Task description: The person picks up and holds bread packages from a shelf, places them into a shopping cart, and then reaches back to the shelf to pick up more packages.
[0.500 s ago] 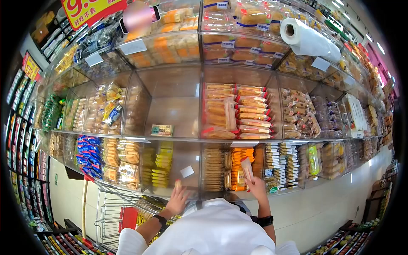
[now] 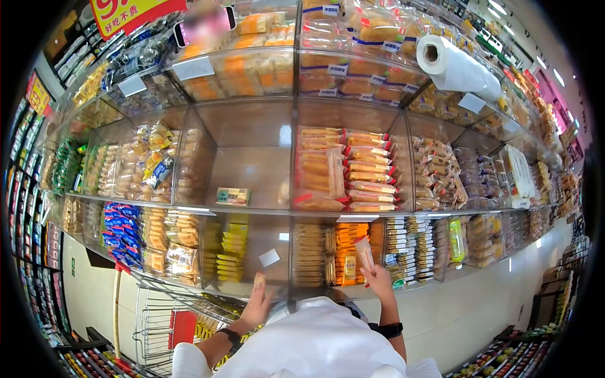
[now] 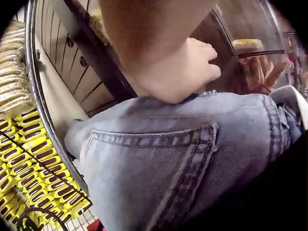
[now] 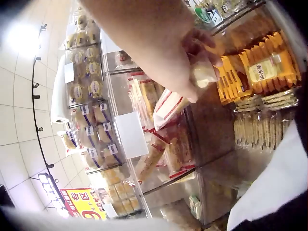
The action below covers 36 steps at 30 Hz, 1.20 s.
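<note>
In the head view my right hand [image 2: 379, 281] grips a long wrapped bread stick [image 2: 364, 252] in a clear wrapper with red and white markings. It holds the stick upright in front of the orange packets [image 2: 350, 252] in the lower bin. The right wrist view shows the white, red-striped end of the wrapper [image 4: 168, 109] poking out below the hand [image 4: 192, 72]. My left hand [image 2: 256, 305] has its fingers loosely extended at the front of a lower bin [image 2: 252, 252]. In the left wrist view that hand [image 3: 187, 72] hangs beside the jeans [image 3: 159, 139], holding nothing visible.
Similar bread sticks [image 2: 372, 176] fill a middle bin. A shopping cart [image 2: 151, 321] with yellow packets stands at the left. A bag roll [image 2: 463, 68] lies on the upper shelf, and a phone [image 2: 205, 27] is at the top. Clear dividers [image 2: 294, 151] separate the bins.
The head view has shifted slightly, so the shelves sit a little further left. My left hand is a little lower and closer to the body. My right hand still holds the bread stick.
</note>
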Motion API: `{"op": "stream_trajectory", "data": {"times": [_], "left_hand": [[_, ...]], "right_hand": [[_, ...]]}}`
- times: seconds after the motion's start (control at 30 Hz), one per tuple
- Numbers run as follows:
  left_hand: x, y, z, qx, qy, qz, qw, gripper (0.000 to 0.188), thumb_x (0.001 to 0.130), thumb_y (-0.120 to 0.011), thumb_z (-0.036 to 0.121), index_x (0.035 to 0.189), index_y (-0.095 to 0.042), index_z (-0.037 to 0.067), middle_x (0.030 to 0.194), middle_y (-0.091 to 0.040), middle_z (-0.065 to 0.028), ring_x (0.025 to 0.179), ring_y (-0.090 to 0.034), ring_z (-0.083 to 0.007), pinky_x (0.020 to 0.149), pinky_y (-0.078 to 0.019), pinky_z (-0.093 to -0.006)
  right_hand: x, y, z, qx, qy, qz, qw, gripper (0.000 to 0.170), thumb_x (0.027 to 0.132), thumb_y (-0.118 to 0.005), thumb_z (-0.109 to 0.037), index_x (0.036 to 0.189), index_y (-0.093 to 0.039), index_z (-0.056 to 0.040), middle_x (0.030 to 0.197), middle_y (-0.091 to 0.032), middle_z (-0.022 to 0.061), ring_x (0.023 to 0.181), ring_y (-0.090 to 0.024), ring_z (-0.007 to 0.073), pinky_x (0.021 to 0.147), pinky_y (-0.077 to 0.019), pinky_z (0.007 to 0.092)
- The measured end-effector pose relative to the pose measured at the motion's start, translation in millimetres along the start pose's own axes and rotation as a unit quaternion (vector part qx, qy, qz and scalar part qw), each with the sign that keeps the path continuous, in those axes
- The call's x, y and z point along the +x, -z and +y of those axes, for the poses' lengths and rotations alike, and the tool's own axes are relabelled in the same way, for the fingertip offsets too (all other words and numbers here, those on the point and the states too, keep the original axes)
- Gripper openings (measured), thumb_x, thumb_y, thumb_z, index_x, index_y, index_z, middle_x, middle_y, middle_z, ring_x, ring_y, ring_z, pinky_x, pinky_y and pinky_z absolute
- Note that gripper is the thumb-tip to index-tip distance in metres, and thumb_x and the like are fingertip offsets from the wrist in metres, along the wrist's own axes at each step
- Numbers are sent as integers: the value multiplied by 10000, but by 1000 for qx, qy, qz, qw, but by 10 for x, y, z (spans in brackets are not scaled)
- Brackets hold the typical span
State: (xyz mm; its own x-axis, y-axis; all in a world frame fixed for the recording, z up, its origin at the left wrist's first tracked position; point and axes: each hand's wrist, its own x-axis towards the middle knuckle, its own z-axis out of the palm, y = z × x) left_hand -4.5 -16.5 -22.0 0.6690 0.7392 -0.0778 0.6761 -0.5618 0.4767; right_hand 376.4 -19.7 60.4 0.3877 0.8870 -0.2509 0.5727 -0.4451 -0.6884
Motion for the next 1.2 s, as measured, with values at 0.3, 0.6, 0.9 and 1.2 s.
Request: {"op": "stream_trajectory", "data": {"times": [0.3,0.6,0.9,1.2], "left_hand": [[-47,-33,-34,134,9,-25,991,515,746,-506,162,1236,-374,75,1316,-238,-246,1245,-203,-377,999,-185,-505],[-108,-115,-66,150,18,-20,988,436,813,-451,171,1227,-380,55,1319,-229,-231,1256,-188,-363,1008,-184,-489],[-300,-341,-155,79,18,-1,997,448,843,-409,163,1247,-319,-8,1329,-216,-217,1263,-178,-351,1011,-188,-482],[-269,-330,-177,185,16,-41,982,460,821,-396,151,1246,-330,-12,1323,-217,-239,1252,-189,-376,980,-210,-529]], "right_hand": [[76,-150,179,-53,33,-1,998,340,760,-615,-292,668,-545,28,527,-533,107,451,-553,188,438,-429,306],[29,-100,-273,-9,22,-29,999,371,739,-619,-320,675,-545,38,561,-546,157,517,-558,268,488,-419,343],[122,-234,-22,-38,58,-5,998,376,731,-625,-328,673,-546,35,575,-544,168,526,-552,299,494,-418,354],[142,-235,20,-32,69,5,997,368,732,-628,-308,655,-524,37,562,-536,156,503,-543,266,471,-405,351]]}}
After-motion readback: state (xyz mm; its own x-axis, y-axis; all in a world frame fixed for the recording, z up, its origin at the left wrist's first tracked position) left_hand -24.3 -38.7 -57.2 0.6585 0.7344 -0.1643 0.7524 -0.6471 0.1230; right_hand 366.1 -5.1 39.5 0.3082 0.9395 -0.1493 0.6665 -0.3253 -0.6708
